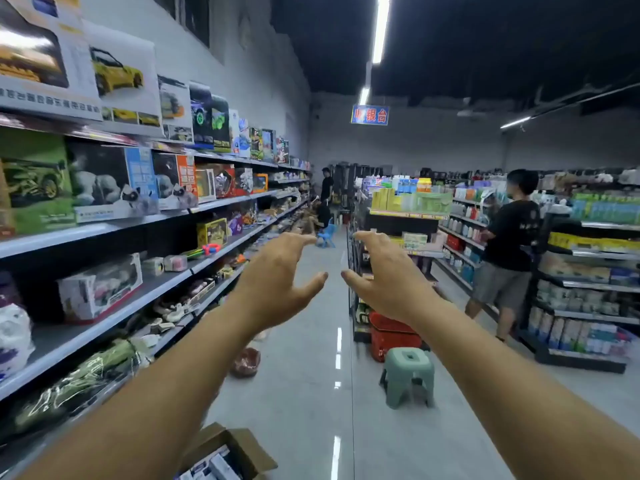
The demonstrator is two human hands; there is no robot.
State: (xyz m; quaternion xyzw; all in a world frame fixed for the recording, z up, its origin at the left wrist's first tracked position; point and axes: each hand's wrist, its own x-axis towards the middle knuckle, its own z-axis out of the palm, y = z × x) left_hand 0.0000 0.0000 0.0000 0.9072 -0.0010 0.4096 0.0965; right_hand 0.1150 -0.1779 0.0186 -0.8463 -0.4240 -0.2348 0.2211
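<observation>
Two-handed, reaches into mid-air with left hand [277,282] and right hand [388,282] spread and empty, and risks kicking the cardboard box [239,448] on the floor [311,393] below the left forearm [166,382], or the green stool [408,372], unseen underfoot.

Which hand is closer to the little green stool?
Right. The right hand is raised above the green stool; the left hand is farther left, by the toy shelves.

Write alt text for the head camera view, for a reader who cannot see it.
Two bare arms stretch forward down a shop aisle, left hand and right hand open, holding nothing. Shelves of boxed toys line the left; a green stool and red basket stand on the floor at right, near a person in a black shirt.
</observation>
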